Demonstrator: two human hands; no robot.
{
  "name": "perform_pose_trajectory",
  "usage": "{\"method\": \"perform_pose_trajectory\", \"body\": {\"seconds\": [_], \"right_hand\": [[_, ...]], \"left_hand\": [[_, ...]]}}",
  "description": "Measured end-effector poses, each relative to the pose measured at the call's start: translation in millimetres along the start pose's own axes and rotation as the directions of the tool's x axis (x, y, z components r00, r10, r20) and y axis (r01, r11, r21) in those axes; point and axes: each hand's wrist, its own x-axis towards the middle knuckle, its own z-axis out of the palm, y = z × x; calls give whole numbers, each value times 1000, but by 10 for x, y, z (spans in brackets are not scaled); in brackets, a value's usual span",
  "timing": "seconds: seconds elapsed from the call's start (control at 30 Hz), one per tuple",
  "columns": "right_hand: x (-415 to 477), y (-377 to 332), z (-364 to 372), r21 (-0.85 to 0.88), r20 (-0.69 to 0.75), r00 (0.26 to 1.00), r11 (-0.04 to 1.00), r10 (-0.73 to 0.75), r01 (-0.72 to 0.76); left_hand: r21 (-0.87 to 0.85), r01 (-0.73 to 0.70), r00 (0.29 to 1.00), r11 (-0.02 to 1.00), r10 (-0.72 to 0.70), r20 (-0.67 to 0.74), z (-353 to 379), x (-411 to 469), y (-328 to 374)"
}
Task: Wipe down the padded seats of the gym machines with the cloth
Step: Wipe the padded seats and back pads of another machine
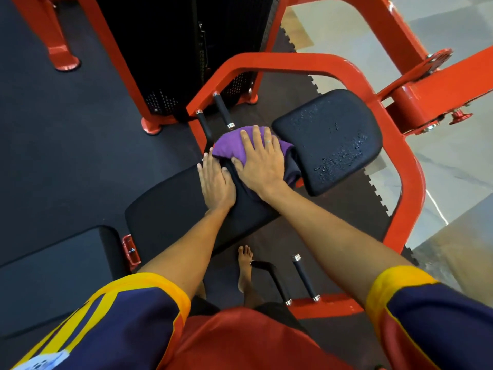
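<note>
At the far end of the long pad (pixel 170 204), your right hand (pixel 260 164) presses the purple cloth (pixel 229 145) flat. Your left hand (pixel 216 182) lies open beside it. The droplet-beaded pad (pixel 328 137) just beyond looks not yet wiped.

Red machine frame (pixel 293 60), black perforated weight-stack cover (pixel 160 36), dark rubber floor mat (pixel 66 129), pale tiled floor (pixel 453 169)

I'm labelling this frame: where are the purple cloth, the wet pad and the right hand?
purple cloth (pixel 226 146), head view, bare fold beside the fingers.
wet pad (pixel 328 140), head view, its middle.
right hand (pixel 260 162), head view, back of the hand.
</note>
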Motion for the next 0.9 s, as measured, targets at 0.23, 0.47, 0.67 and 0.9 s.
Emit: {"method": "perform_pose_trajectory", "body": {"seconds": [0.23,0.47,0.67,0.9], "right_hand": [[355,-96,-234,-113,104,994,992,-39,50],[-209,241,98,-69,-88,990,992,-111,105],[472,-103,-238,-141,153,987,987,-56,77],[706,-170,-328,-126,190,982,991,-15,40]], "left_hand": [[45,5,1000,999,-5,-1,10,-4,-30],[-3,-13,1000,1000,13,-13,0,5,-25],[15,20,1000,1000,-20,-10,2,17,-35],[23,-19,1000,1000,20,-22,18,29,-38]]}}
